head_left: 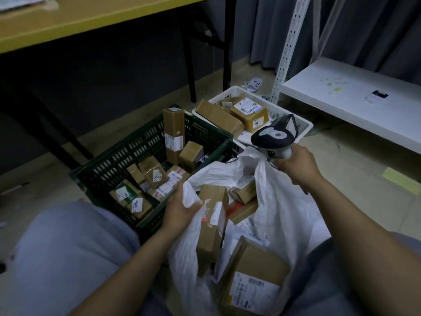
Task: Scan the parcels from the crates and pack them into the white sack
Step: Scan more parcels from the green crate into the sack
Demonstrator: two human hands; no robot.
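Observation:
The white sack (280, 201) stands open between my knees with several brown parcels inside. My left hand (180, 207) grips the sack's left rim together with a long brown parcel (211, 224) that stands tilted in the opening; a red scan spot shows on its label. My right hand (296, 165) grips the handle of a grey barcode scanner (272, 136) above the sack's far rim. A dark green crate (127, 153) to the left holds several labelled parcels, one standing upright. A white crate (303, 128) behind holds a few more.
A yellow table (68, 21) on black legs stands at the back left. A white metal shelf (355, 96) with a perforated post is at the right. Paper slips lie on the floor near the white crate. My knees flank the sack.

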